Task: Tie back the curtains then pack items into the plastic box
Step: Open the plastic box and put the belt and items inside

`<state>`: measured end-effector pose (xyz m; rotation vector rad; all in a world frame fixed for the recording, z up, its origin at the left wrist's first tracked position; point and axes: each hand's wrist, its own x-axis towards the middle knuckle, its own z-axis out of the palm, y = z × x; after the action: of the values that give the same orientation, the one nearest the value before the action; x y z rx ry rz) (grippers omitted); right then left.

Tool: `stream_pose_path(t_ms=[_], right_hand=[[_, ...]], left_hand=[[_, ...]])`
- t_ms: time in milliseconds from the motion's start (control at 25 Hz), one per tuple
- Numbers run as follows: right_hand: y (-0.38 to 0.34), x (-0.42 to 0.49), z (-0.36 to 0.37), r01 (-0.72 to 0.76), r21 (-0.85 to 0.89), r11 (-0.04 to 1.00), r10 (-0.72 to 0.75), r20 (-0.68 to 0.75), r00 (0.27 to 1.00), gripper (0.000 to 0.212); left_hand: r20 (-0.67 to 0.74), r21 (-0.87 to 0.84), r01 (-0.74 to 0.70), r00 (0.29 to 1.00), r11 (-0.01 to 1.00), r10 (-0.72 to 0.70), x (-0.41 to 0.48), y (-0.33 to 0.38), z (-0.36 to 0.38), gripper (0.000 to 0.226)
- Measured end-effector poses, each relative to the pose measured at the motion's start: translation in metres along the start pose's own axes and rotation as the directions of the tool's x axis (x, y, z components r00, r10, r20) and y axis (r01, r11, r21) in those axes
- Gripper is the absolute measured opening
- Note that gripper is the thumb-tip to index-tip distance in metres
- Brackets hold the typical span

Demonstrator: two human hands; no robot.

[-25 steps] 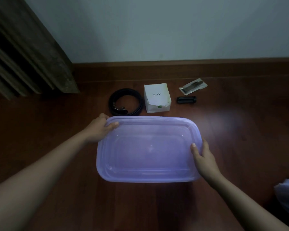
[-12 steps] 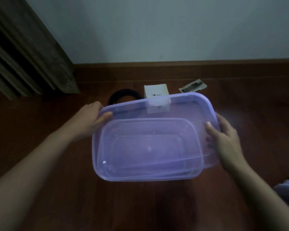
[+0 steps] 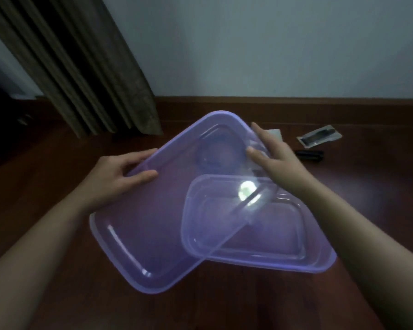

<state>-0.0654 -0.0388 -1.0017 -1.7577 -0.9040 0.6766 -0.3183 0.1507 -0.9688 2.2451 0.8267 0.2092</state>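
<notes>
1. The left hand [image 3: 116, 176] pinches the far-left edge of the translucent purple rectangular plastic lid [image 3: 153, 222], thumb on top and fingers curled under, while the right hand [image 3: 275, 160] clamps the lid's far corner between thumb and fingers. Held by only 2 edge grips, the thin lid could flex and slip out.
2. The open translucent purple plastic box [image 3: 260, 225] sits on the dark wooden floor [image 3: 45, 163] just below and nearer than the right hand, and the tilted lid overlaps its left side. If the lid's lower edge drops, it could knock or shove the box.
3. Beyond the right hand's fingertips lies a white carton [image 3: 275, 134], mostly hidden; further right are a small black bar-shaped object [image 3: 310, 155] and a clear packet [image 3: 320, 138]. A wide swing of the lid could sweep them away.
4. A coiled dark shape shows through the lid between the 2 hands; what it is cannot be told for certain.
5. The brown pleated curtain [image 3: 93, 79] hangs beyond the left hand; whether it is tied back cannot be told.
</notes>
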Motion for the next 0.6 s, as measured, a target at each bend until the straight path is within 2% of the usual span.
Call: stream_pose_path(t_ms=[120, 200, 240, 280, 360, 480, 600], right_hand=[[0.01, 0.021, 0.045, 0.068, -0.425, 0.903, -0.011, 0.135, 0.991, 0.067], [0.037, 0.019, 0.059, 0.046, -0.647, 0.761, 0.117, 0.207, 0.971, 0.07], [0.053, 0.014, 0.06, 0.03, -0.731, 0.682, 0.167, 0.196, 0.966, 0.071], [0.068, 0.009, 0.059, 0.012, -0.787, 0.617, 0.188, 0.162, 0.969, 0.071], [0.093, -0.003, 0.051, -0.02, -0.833, 0.554, 0.175, 0.093, 0.98, 0.07], [0.113, -0.013, 0.029, -0.039, -0.864, 0.502, 0.154, 0.045, 0.987, 0.073], [0.122, -0.021, 0.011, -0.04, -0.88, 0.474, 0.111, 0.015, 0.994, 0.088]], left_hand=[[-0.122, -0.115, 0.167, 0.976, 0.979, -0.181, -0.02, -0.046, -0.021, 0.033], [-0.173, -0.141, 0.29, 0.934, 0.947, -0.312, -0.032, -0.079, -0.024, 0.029], [-0.197, -0.114, 0.353, 0.908, 0.929, -0.369, -0.037, -0.096, -0.022, 0.031], [-0.216, -0.078, 0.402, 0.887, 0.912, -0.409, -0.043, -0.113, -0.016, 0.038], [-0.23, -0.019, 0.459, 0.863, 0.888, -0.45, -0.051, -0.145, 0.002, 0.05], [-0.211, 0.041, 0.481, 0.861, 0.876, -0.463, -0.046, -0.166, 0.034, 0.047], [-0.279, 0.105, 0.535, 0.825, 0.838, -0.492, -0.026, -0.174, 0.059, 0.047]])
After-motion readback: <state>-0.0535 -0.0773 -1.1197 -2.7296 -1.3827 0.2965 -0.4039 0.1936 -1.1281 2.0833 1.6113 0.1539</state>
